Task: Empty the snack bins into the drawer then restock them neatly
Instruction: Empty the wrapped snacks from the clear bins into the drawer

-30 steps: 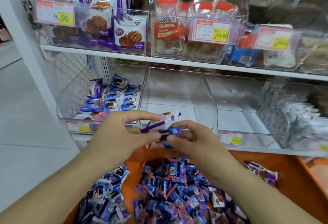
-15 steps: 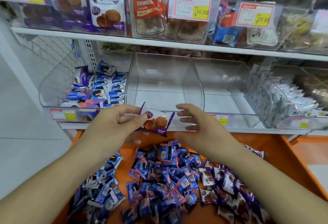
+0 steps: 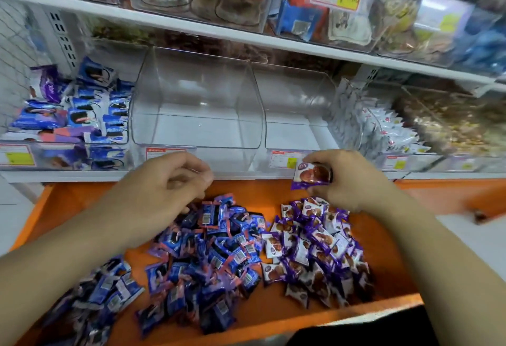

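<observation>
From the head view, the right hand (image 3: pixel 347 178) pinches one purple-and-white snack packet (image 3: pixel 312 174) between thumb and fingers, held just above the far edge of the orange drawer (image 3: pixel 388 260) and in front of the right-hand clear bin (image 3: pixel 295 115). The left hand (image 3: pixel 164 184) hovers over the drawer's far edge with its fingers loosely curled; I see nothing in it, though the palm side is turned away and hidden. Inside the drawer, blue wrapped packets (image 3: pixel 216 258) lie heaped in the middle and toward the near left corner, and purple packets (image 3: pixel 315 247) are heaped beside them on the right. On the lower shelf (image 3: pixel 68 177), the middle clear bin (image 3: pixel 197 104) holds nothing, while the left bin (image 3: pixel 79 118) is partly stacked with blue packets. The bins further right hold pale packets, blurred. The upper shelf's goods are cut off at the top, and the price labels are mostly unreadable.
</observation>
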Demonstrator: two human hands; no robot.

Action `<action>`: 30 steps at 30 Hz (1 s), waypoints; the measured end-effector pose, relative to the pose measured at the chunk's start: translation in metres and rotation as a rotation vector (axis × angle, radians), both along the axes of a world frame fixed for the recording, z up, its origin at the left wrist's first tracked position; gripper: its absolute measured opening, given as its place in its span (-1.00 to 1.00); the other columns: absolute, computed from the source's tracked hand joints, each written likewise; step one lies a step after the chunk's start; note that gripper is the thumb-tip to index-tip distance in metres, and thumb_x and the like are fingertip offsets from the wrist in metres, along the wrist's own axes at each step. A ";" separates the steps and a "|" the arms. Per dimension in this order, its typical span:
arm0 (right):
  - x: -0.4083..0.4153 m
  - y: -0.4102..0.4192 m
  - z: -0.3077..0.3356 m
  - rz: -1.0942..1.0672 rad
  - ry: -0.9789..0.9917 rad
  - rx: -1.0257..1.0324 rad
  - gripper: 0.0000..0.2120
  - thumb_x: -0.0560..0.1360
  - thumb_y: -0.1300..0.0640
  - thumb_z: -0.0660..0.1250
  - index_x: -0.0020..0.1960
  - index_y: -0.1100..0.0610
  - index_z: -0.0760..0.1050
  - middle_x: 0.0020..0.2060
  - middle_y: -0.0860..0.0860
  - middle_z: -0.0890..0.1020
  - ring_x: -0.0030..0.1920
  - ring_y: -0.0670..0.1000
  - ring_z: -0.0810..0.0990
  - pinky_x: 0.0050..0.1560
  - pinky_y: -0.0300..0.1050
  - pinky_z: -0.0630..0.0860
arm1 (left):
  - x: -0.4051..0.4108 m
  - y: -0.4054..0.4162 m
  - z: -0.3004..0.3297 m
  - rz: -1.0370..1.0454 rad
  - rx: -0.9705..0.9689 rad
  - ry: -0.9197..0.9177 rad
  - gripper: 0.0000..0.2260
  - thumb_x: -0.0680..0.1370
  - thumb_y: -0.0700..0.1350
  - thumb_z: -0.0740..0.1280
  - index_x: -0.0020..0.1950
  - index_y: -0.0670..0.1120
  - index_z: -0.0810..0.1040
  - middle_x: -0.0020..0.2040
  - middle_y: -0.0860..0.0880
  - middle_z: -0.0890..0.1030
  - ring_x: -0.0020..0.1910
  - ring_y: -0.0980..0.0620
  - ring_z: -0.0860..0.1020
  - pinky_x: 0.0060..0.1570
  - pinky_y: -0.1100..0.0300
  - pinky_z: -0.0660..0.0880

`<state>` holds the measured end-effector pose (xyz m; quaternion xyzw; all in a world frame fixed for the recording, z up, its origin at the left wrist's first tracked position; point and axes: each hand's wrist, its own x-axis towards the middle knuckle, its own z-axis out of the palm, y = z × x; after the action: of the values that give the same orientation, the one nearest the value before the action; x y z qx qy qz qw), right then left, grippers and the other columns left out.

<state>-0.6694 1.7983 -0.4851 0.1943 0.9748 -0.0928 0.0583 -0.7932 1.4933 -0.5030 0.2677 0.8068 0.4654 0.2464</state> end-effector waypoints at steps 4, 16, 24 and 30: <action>0.020 0.040 -0.007 -0.217 -0.182 0.056 -0.09 0.38 0.07 0.61 0.64 -0.02 0.27 0.49 0.08 0.50 0.43 0.12 0.51 0.35 -0.04 0.48 | 0.000 -0.001 0.004 -0.006 -0.006 0.058 -0.50 0.34 0.39 0.20 0.14 0.19 0.60 0.03 0.28 0.69 0.00 0.30 0.66 0.06 0.08 0.64; -0.025 -0.044 0.008 0.073 0.276 -0.086 -0.54 0.53 -0.02 0.51 0.41 -0.15 0.52 0.21 -0.22 0.61 0.08 -0.28 0.55 0.10 -0.42 0.39 | -0.045 -0.048 0.010 0.048 -0.162 0.343 -0.73 0.60 0.30 0.26 0.24 0.28 0.53 0.15 0.34 0.60 0.15 0.43 0.52 0.19 0.30 0.50; -0.107 -0.149 0.005 0.279 0.459 -0.310 -0.52 0.50 -0.11 0.46 0.39 -0.29 0.46 0.19 -0.36 0.58 0.21 -0.26 0.57 0.18 -0.14 0.59 | -0.156 -0.164 -0.006 0.193 -0.336 0.603 -0.32 0.54 0.48 0.09 0.58 0.18 0.34 0.61 0.15 0.28 0.53 0.16 0.32 0.49 0.13 0.33; -0.261 -0.257 0.007 0.502 0.317 -0.310 -0.24 0.54 -0.11 0.49 0.62 -0.22 0.18 0.52 -0.19 0.36 0.48 -0.14 0.35 0.49 -0.13 0.35 | -0.184 -0.210 -0.037 0.302 -0.290 0.644 -0.28 0.58 0.32 0.24 0.68 0.15 0.09 0.65 0.22 0.06 0.56 0.35 0.01 0.50 0.40 -0.01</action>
<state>-0.9301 1.5417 -0.4778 -0.0800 0.9634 -0.2519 -0.0442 -0.9768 1.2836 -0.5404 0.2405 0.9308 0.2696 -0.0556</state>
